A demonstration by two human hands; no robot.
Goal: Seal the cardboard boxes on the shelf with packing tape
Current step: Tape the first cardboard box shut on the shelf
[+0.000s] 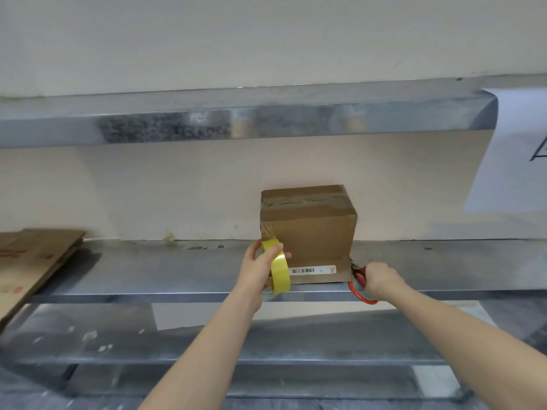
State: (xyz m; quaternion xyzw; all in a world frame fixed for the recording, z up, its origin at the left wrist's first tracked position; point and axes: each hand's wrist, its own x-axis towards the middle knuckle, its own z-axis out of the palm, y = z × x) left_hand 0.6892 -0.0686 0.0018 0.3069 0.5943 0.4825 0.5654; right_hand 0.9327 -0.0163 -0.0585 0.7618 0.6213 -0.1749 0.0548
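Observation:
A small brown cardboard box [310, 232] stands on the metal shelf [177, 270] against the wall, with clear tape across its top and down its left front edge. A barcode label runs along its open bottom flap. My left hand [257, 269] grips a yellow roll of packing tape [278, 272] just left of the box, and a strip of tape runs from the roll up to the box's left edge. My right hand [379, 279] holds red-handled scissors [359, 284] at the box's lower right corner, blades pointing toward the box.
Flattened cardboard [32, 261] lies on the shelf at the far left. An upper metal shelf [236, 122] overhangs the box. A white paper sheet [515, 149] hangs at the right. A lower shelf level [207, 344] sits beneath my arms.

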